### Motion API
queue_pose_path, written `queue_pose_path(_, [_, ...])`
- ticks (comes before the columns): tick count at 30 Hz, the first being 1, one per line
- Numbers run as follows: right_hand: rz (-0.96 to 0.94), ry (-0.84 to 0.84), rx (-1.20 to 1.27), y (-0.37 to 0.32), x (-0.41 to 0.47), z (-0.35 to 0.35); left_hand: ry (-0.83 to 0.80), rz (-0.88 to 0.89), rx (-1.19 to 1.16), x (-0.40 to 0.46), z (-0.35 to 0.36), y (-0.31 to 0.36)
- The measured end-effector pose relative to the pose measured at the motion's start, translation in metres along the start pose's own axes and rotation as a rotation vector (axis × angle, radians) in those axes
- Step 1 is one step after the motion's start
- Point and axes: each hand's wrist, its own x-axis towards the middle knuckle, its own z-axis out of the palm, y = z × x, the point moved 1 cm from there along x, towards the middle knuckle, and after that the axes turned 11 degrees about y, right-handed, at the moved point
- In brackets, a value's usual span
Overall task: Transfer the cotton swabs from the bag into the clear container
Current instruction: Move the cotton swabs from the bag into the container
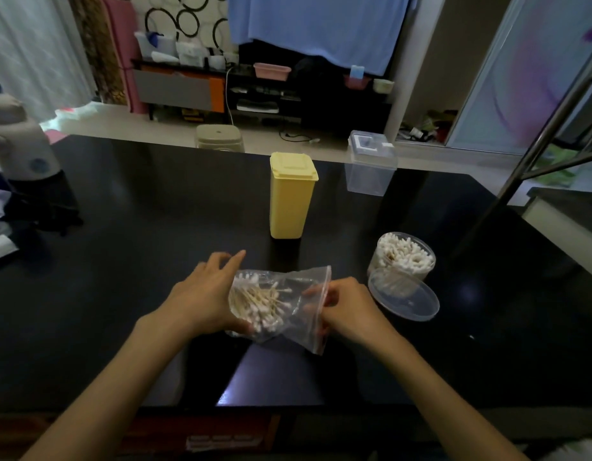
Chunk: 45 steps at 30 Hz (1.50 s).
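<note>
The bag [281, 307] is held just above the dark worktop [121, 261], between both hands. The left hand [204, 294] cups the closed end, where the cotton swabs [258, 304] lie bunched against its palm; its thumb is tucked under the bundle and its upper fingers [233, 259] are extended and relaxed. The right hand [351, 307] pinches the bag's mouth edge, its fingers curled around the plastic.

Step in hand, as judged: opening the bag mouth before any of its swabs are removed. Whether the seal is already parted cannot be told.

The clear container [402, 257] stands beyond and to the outside of the right fingers, apart from them. It is uncovered and already holds many swabs upright. Its lid [404, 299] lies on the worktop, overlapping the container's near side, close to the right knuckles.

Next move, as judged: spread the mouth with the right fingers, then draw the bundle out and carry it over the lid to the container opening.
</note>
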Motion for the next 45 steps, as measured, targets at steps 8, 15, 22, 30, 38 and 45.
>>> queue_pose_path(8, [-0.036,0.017,-0.091,0.005,0.003,0.004,-0.048,-0.112,-0.118,0.002,0.0,0.008])
queue_pose_path(15, [0.124,-0.092,0.201,0.007,-0.006,0.004,-0.133,-0.473,-0.65,-0.001,-0.001,-0.007])
queue_pose_path(22, [0.175,-0.19,0.265,0.0,-0.009,-0.003,-0.174,-0.452,-0.676,0.001,0.012,-0.013])
queue_pose_path(30, [0.142,-0.177,0.315,-0.002,-0.007,-0.002,-0.265,-0.496,-0.916,0.005,0.014,0.01])
queue_pose_path(38, [0.214,-0.049,0.475,0.003,-0.005,-0.003,-0.082,-0.45,-0.989,0.005,0.017,0.012])
queue_pose_path(45, [0.043,-0.024,0.273,0.002,-0.005,0.002,-0.176,-0.525,-1.196,0.0,0.015,0.024])
